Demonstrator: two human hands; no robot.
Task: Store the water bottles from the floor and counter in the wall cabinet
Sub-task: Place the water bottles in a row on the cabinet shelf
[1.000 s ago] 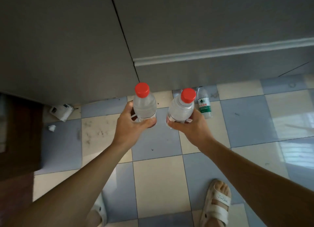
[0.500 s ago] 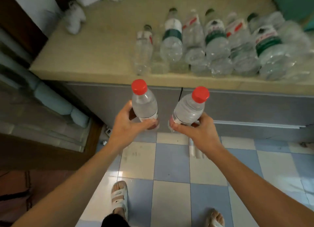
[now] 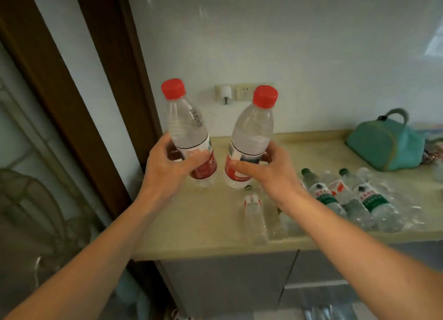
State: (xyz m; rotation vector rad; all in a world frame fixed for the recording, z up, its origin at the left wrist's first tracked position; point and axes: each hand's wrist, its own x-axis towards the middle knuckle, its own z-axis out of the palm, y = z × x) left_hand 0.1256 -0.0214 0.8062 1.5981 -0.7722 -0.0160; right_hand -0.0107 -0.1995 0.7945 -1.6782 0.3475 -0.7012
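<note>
We are gripping two clear ribbed plastic bottles, red-capped: left hand (image 3: pixel 167 166) holding the left bottle (image 3: pixel 189 132), right hand (image 3: pixel 271 173) holding the right bottle (image 3: pixel 251 137), above the smooth beige desk (image 3: pixel 203 219).

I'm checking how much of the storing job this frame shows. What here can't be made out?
- Wall cabinet: not in the head view, above its top edge; open or shut unknown.
- Clear plastic bottles lying on the beige counter: the row is blurred and partly behind the right hand, so no count.
- Label text on the two red-capped clear bottles: too small, covered by each grip, left hand included.
- Floor: hidden by counter and arms.
</note>
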